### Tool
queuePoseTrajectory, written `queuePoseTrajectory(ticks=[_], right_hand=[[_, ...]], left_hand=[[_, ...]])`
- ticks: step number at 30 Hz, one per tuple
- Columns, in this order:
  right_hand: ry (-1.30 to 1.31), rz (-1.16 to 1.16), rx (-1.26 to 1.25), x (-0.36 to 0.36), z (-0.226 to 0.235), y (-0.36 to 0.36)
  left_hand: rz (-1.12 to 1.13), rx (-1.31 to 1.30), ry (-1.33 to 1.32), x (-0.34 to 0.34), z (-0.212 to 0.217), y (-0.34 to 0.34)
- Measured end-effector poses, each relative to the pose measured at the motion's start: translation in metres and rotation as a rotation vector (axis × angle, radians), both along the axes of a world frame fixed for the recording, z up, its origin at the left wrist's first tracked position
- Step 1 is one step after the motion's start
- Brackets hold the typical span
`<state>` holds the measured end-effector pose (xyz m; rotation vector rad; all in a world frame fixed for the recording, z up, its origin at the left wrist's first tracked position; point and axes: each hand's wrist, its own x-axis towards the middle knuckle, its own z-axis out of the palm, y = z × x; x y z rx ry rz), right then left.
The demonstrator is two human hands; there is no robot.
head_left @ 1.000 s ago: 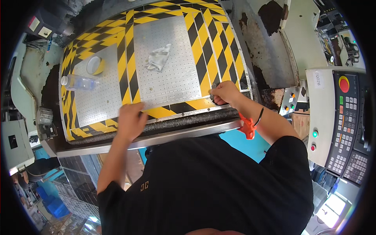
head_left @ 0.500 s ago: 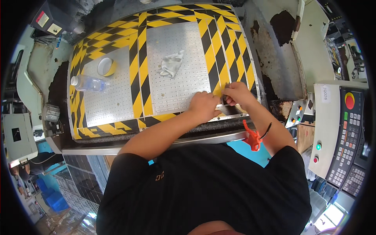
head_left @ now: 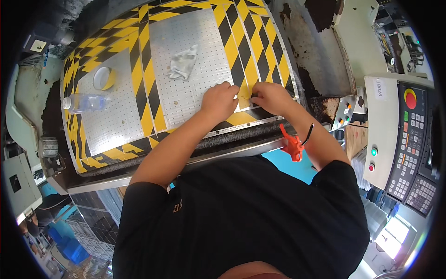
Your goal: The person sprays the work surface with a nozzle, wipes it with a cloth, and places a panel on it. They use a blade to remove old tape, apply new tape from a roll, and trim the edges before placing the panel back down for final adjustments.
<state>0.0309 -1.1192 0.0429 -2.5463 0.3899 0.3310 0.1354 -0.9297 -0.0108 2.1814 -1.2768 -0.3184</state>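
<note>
Hands: left, right pressing yellow-black hazard tape | grey perforated plate | grip unclear

1. The table is a perforated grey metal plate with yellow-and-black hazard tape striped across it and along its edges.
2. A crumpled grey rag lies near the middle.
3. A yellow tape roll sits at the left.
4. A clear plastic bottle lies on its side just below the roll.
</note>
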Motion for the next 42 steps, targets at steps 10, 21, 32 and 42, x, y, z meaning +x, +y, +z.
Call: queuePoseTrajectory(ticks=[10,21,32,42], right_hand=[[0.257,-0.224,-0.325,-0.003,-0.011,-0.013],[0.215,-0.342,-0.225,-0.002,-0.014,-0.007],[-0.34,0.22,0.028,-0.014,-0.016,0.007],[-0.36,0.623,-0.018,-0.019,-0.029,0.02]], left_hand=[[-0.075,0.01,0.031,0.001,0.005,0.011],[-0.018,0.169,0.071,0.021,0.046,0.084],[0.108,0.093,0.215,-0.016,0.072,0.169],[0.469,0.034,0.263,-0.031,0.074,0.23]])
